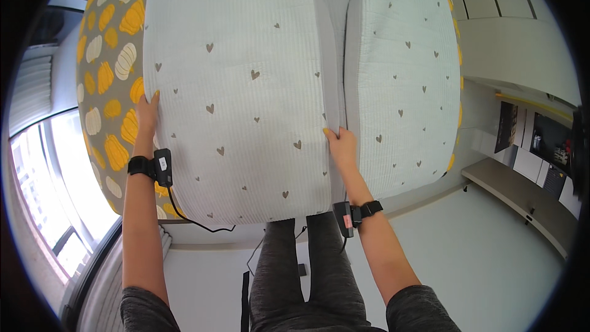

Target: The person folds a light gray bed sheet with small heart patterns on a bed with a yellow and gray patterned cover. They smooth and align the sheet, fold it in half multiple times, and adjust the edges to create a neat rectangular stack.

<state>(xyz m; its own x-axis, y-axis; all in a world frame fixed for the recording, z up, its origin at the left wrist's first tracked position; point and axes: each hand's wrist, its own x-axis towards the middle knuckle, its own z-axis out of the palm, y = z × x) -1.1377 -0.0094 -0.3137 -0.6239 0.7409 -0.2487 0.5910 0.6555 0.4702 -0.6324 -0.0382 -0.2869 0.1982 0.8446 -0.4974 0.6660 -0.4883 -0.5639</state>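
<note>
A pale quilted cover with grey hearts [253, 97] lies over the bed in front of me, as a broad panel with a grey border along its right side. My left hand [147, 113] pinches the panel's left edge, the thumb on top and the other fingers partly hidden. At the grey border [328, 55], my right hand [343, 147] grips the opposite edge, its fingertips tucked out of sight. To the right lies another heart-printed section [405, 69], separated by a dark gap. Whether both sections are one piece, I cannot tell.
Under the cover is a pumpkin-print bedsheet [106, 78]. A black device with a cable is strapped to each wrist, the left one [162, 167] trailing its cable over the bed's front edge. A bright window [69, 161] stands left, a low grey bench [516, 198] right.
</note>
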